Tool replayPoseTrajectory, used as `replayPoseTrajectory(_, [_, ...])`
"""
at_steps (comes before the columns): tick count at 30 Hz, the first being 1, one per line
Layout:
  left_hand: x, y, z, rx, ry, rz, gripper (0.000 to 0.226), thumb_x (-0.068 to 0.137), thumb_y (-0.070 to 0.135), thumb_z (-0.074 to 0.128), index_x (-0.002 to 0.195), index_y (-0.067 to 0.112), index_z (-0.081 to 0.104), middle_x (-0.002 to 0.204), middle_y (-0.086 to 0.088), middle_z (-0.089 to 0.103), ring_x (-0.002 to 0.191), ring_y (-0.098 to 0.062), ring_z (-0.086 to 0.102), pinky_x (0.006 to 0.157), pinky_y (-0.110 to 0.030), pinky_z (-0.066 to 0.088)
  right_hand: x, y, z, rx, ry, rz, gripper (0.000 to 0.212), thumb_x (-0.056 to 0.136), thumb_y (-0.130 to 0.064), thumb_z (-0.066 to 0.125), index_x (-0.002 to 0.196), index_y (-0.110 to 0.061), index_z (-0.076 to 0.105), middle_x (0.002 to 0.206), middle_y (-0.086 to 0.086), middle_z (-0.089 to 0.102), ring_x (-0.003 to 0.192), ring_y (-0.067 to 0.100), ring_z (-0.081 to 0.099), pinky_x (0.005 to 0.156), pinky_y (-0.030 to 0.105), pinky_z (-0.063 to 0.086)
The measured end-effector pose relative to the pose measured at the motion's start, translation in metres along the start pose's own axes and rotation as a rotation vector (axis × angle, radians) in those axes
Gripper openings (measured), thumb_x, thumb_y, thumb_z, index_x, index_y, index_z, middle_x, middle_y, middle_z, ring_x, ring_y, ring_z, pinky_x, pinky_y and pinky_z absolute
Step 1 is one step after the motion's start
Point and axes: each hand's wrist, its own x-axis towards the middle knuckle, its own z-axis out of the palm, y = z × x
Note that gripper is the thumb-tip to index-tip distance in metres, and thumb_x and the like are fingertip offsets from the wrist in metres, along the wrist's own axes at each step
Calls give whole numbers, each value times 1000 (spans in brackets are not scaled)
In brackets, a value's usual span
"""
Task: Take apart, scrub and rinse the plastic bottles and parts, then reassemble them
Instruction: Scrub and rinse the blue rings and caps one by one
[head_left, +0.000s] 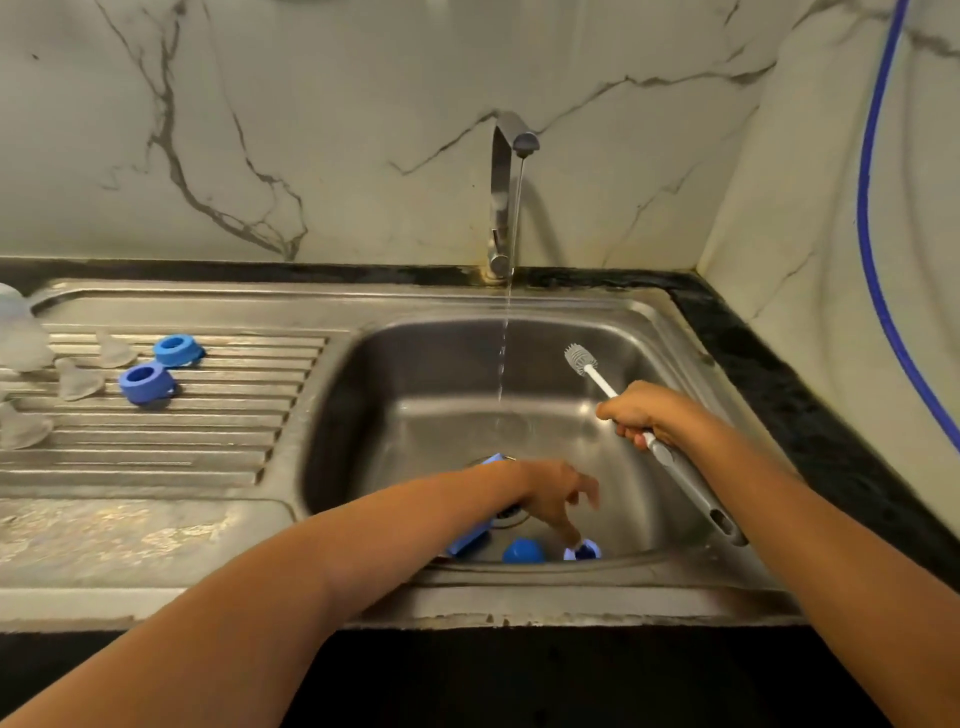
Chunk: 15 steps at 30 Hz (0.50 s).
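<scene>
Down in the head view, the left hand (551, 498) reached into the sink (691, 332) basin with its forearm stretched forward across the near rim. Its fingers were loosely spread, and one was stretched downward with its tip touching a small blue bottle ring (584, 552) that lay on the basin floor by the near wall. Just beside that ring sat a round blue cap (522, 551), and a blue block (469, 543) lay partly hidden under the left wrist, near the drain. The right hand (643, 414) was raised above the basin's right side, its fingers curled tightly round the bottle brush (675, 470); the bristle head pointed up and away toward the running faucet (503, 197), and the grey handle slanted down toward the near right. On the drainboard to the left lay two blue collars (147, 382) and some clear nipples (78, 383), well apart from both hands.
</scene>
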Motion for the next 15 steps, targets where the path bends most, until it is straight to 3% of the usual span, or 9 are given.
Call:
replayPoseTrajectory(7, [17, 9, 28, 218, -92, 200, 50, 86, 11, 67, 133, 20, 53, 122, -12, 50, 110, -27, 52, 83, -32, 42, 8, 1, 10, 16, -26, 32, 25, 91, -11, 52, 68, 0, 50, 52, 8, 45, 24, 10, 31, 36, 14, 31])
replayPoseTrajectory(12, [18, 1, 23, 110, 68, 50, 37, 88, 20, 67, 122, 11, 57, 118, -12, 58, 103, -25, 55, 76, -29, 40, 10, 3, 10, 31, -30, 39, 25, 92, -13, 54, 70, 0, 51, 51, 7, 44, 24, 9, 32, 35, 14, 31])
replayPoseTrajectory(15, [13, -12, 4, 15, 260, -74, 39, 86, 25, 67, 121, 11, 59, 117, -11, 61, 108, -26, 56, 87, -31, 44, 7, 2, 8, 53, -30, 35, 28, 92, -13, 54, 68, -1, 50, 51, 7, 43, 22, 9, 31, 34, 12, 30])
